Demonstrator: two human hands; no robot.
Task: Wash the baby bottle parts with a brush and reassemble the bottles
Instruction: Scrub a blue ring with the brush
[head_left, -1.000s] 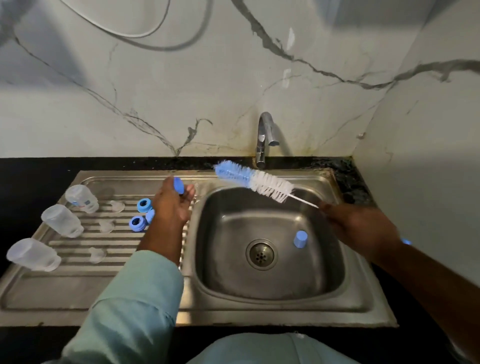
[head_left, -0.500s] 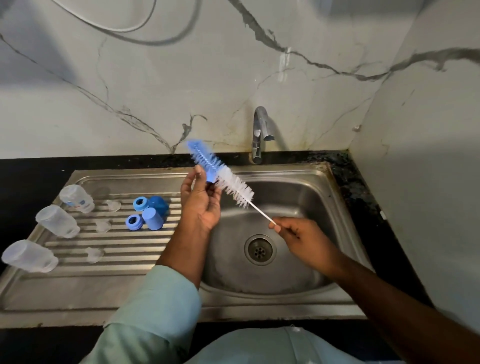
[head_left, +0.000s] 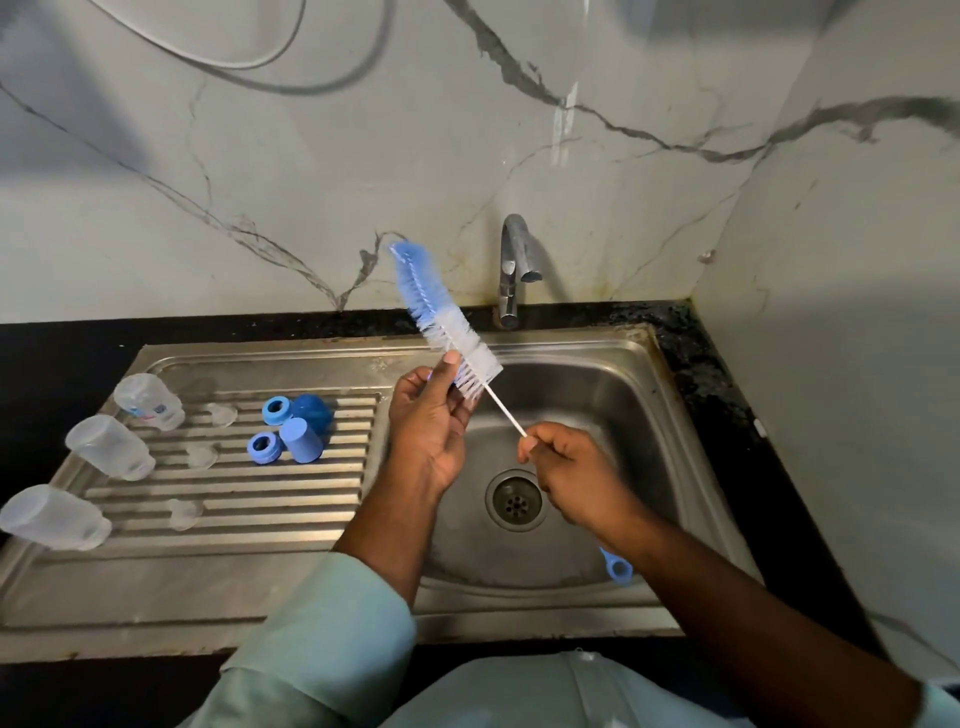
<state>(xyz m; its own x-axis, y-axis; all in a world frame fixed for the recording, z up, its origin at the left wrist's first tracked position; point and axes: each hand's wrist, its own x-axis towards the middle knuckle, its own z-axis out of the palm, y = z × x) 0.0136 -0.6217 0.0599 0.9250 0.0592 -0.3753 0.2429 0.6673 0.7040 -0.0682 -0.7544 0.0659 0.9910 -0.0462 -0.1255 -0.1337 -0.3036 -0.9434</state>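
Blue-and-white bottle brush (head_left: 445, 321) held tilted above sink basin (head_left: 613, 395), bristle head up toward tap (head_left: 511, 270). Right hand (head_left: 574, 470) pinches thin wire stem over drain (head_left: 516, 500); blue handle end (head_left: 616, 566) pokes out below wrist. Left hand (head_left: 428, 423) curled beside lower white bristles, thumb touching them; whether it holds anything, cannot tell. Left of basin, on ridged drainboard (head_left: 234, 499): three clear bottles (head_left: 110, 454) lying down, blue caps (head_left: 300, 439), blue rings (head_left: 265, 448), clear teats (head_left: 201, 457).
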